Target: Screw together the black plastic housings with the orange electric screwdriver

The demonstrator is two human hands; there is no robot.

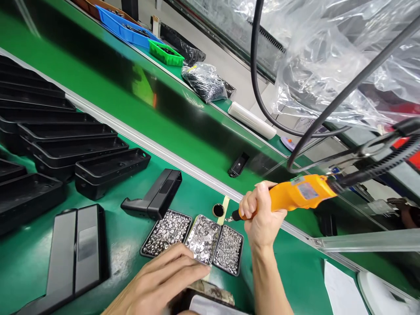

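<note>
In my right hand (264, 214) is an orange electric screwdriver (293, 194), fingers wrapped round its body. Its bit points left, close to a small round black-centred dish (218, 210). My left hand (164, 280) reaches in at the bottom, fingers long and close together over a dark piece (179, 302) with a grey flat surface; much of that piece is hidden or cut off. Beside it lies a worn block (213, 292). Just beyond the left fingers sit three small trays of metal fasteners: the left tray (169, 232), the middle tray (203, 238) and the right tray (229, 249).
Several long black housings (111, 168) stand at left. Black handled parts (154, 194) lie nearer. A green conveyor belt (157, 127) runs behind a metal rail, carrying a black part (239, 165). Cable (256, 65) and plastic sheeting (328, 57) hang upper right. White paper (344, 288) lies lower right.
</note>
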